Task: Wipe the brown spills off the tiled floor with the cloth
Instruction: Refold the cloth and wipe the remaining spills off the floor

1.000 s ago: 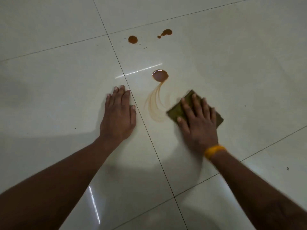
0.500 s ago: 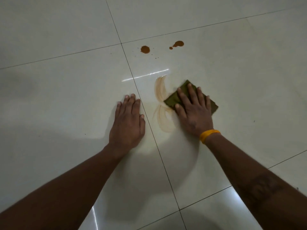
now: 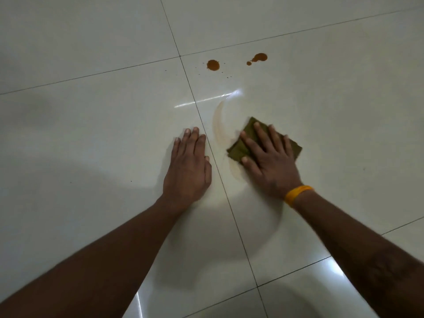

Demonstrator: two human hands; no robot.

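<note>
Nearest us, our left hand (image 3: pixel 187 166) lies flat and open on the floor (image 3: pixel 91 134) as a brace, while our right hand (image 3: pixel 268 160), fingers spread, presses the cloth (image 3: pixel 238 150) flat beside the grout line. We should keep that palm weight even and sweep left over the pale smear (image 3: pixel 218 125). Farther off, the two dark spills (image 3: pixel 213 65) sit untouched, so a clean fold is best saved for them.

Indoor room with a tiled floor, likely a home

Glossy pale floor tiles (image 3: pixel 91 138) fill the whole frame, cut by thin dark grout lines (image 3: pixel 197 106) crossing near the upper middle and again at the lower right. A streak of lamp glare (image 3: pixel 206 101) sits just above centre, showing indoor lighting. No walls or furniture are in view, so the kind of room cannot be told.
</note>
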